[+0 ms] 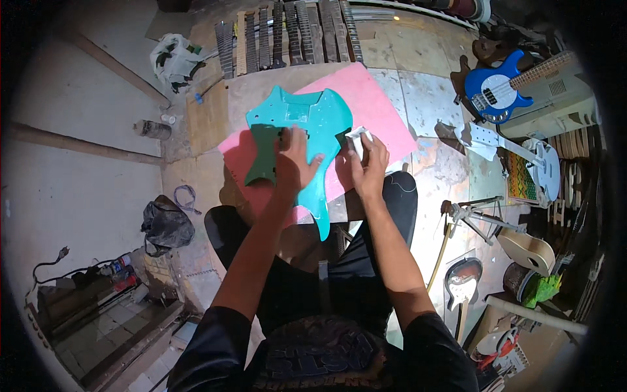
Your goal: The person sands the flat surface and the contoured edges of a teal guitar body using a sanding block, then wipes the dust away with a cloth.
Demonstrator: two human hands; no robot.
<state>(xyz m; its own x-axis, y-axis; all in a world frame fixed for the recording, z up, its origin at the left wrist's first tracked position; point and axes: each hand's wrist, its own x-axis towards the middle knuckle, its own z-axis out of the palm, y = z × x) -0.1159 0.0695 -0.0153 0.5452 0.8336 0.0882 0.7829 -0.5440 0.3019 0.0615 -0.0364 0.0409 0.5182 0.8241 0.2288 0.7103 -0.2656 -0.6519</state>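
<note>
A teal electric guitar body (333, 121) lies on a pink sheet (385, 114) in front of me, on a low board. Cut-outs and small holes show in its surface, and one pointed horn reaches toward my lap. My left hand (297, 163) rests flat on the middle of the body, fingers stretched out and thumb apart. Just past the body's right edge, my right hand (372, 164) grips a white folded piece (357, 138), cloth or paper; I cannot tell which. Shadow from my left arm darkens the body's left side.
Several guitar necks (297, 32) lie in a row beyond the board. To the right are a blue bass guitar (499, 88), a pale blue guitar (547, 171), a metal stand (470, 212) and a small sunburst guitar (464, 287). A bottle (153, 129) and black bag (168, 225) sit left.
</note>
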